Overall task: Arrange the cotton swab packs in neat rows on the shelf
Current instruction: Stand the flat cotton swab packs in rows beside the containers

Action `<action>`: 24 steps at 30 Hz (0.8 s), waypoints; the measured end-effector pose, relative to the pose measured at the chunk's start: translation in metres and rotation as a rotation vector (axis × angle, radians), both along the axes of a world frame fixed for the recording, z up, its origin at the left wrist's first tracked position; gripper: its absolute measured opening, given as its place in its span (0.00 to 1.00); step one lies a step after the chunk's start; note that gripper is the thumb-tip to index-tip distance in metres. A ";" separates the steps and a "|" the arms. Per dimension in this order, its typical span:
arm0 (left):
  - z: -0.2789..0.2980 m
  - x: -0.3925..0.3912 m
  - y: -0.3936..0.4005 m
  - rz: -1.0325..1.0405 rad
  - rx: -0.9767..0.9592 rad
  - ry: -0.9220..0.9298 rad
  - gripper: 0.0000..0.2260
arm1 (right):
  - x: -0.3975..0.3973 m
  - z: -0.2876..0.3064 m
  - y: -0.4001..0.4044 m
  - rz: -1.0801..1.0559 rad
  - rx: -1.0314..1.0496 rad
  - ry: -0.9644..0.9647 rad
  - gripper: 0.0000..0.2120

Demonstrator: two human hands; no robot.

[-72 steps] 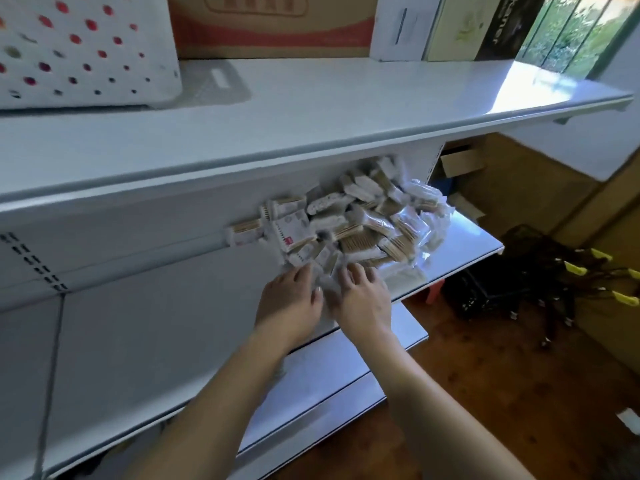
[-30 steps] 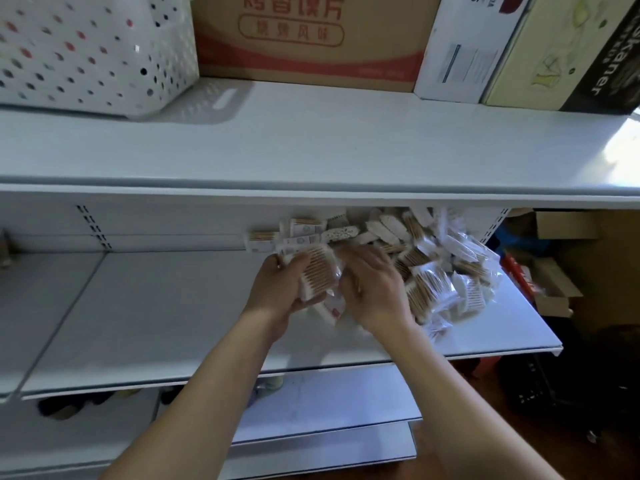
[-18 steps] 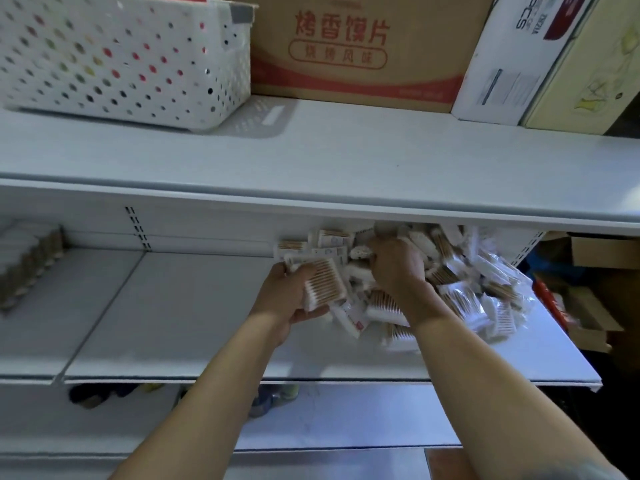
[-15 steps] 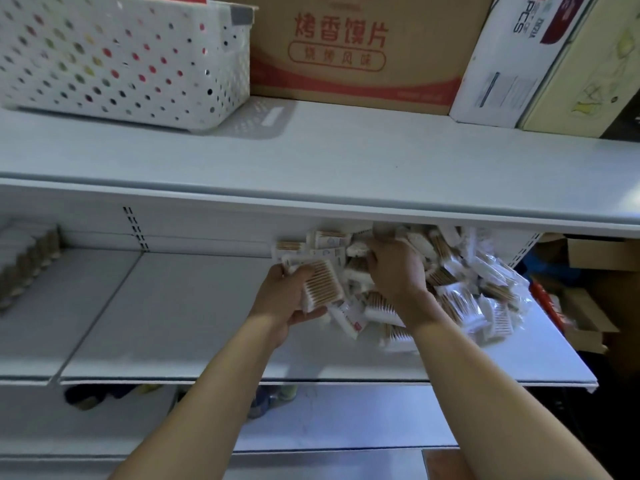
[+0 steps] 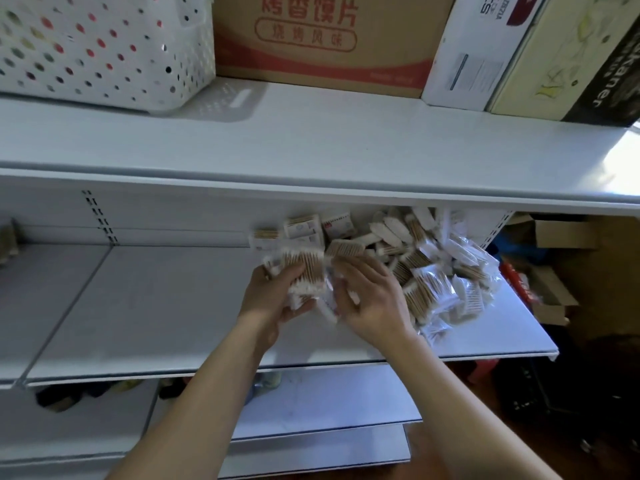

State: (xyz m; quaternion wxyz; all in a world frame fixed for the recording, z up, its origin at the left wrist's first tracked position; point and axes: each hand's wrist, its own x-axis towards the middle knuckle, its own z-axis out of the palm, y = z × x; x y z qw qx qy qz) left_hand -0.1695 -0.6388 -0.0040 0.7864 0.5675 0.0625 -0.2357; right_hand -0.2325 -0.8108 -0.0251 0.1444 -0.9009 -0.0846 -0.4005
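L hand [image 5: 273, 292] grips swab pack [image 5: 304, 271]; R hand [image 5: 370, 299] apparently loose-fingered, blurred. Risk: heap [image 5: 433, 271] near shelf [image 5: 173, 306] edge, nudged packs fall.

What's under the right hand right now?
The right hand covers the near left edge of the heap of cotton swab packs; a blurred pack shows by its fingers. Whether it grips one is hidden.

White metal shelving [image 5: 311, 140], dark wooden floor [image 5: 519, 445], sunlight at right.

shelf [image 5: 173, 306] white | basket [image 5: 104, 50] white, dotted | carton [image 5: 322, 39] brown-red
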 end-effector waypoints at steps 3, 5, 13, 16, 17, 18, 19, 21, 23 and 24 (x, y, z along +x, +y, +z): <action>-0.004 -0.003 0.011 0.062 -0.002 0.030 0.07 | 0.020 0.008 -0.025 -0.206 -0.041 0.215 0.18; -0.006 -0.006 0.019 0.092 0.006 0.043 0.05 | 0.034 0.007 -0.028 -0.270 -0.114 0.453 0.22; -0.014 -0.025 0.046 0.227 0.007 0.035 0.10 | 0.041 -0.002 -0.023 -0.329 -0.126 0.413 0.18; -0.014 -0.029 0.049 0.265 0.011 0.012 0.10 | 0.026 0.008 -0.009 -0.221 -0.022 0.193 0.17; -0.013 -0.030 0.050 0.271 0.009 0.000 0.09 | 0.020 0.010 0.003 -0.164 0.027 0.105 0.16; -0.011 -0.031 0.050 0.268 0.002 -0.014 0.08 | 0.012 0.011 0.017 -0.090 0.058 0.039 0.15; -0.008 -0.032 0.051 0.257 -0.010 -0.028 0.09 | 0.005 0.010 0.032 -0.005 0.067 0.006 0.14; -0.005 -0.034 0.056 0.233 -0.046 -0.055 0.16 | -0.007 0.003 0.063 0.151 0.063 0.049 0.14; -0.002 -0.035 0.069 0.223 -0.066 -0.076 0.20 | -0.017 -0.004 0.090 0.214 0.101 0.148 0.16; -0.002 -0.035 0.078 0.215 -0.070 -0.081 0.22 | -0.020 -0.005 0.101 0.216 0.120 0.176 0.17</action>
